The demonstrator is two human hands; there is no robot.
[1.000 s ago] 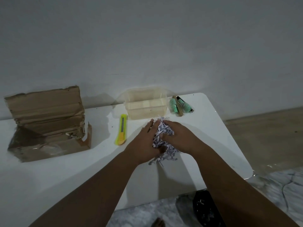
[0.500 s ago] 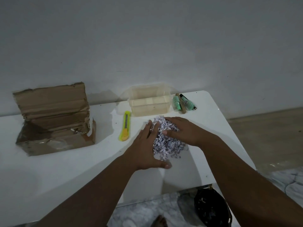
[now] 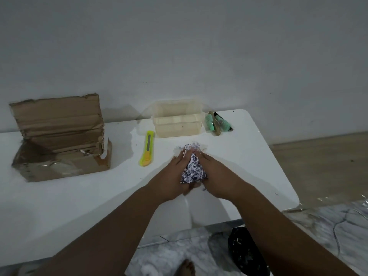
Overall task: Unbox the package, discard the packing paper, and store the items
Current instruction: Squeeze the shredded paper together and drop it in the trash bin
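One white table; one opened cardboard box at left of frame; one clear plastic container at upper centre; one black bag on the floor, lower right; one yellow utility knife left of the container; three small items, two mint-green and one brown, right of it. One wad of shredded paper at centre, on the table, left hand and right hand cupped round it from either side. Half a second earlier the hands lay flatter over a looser heap, now bunched tighter.
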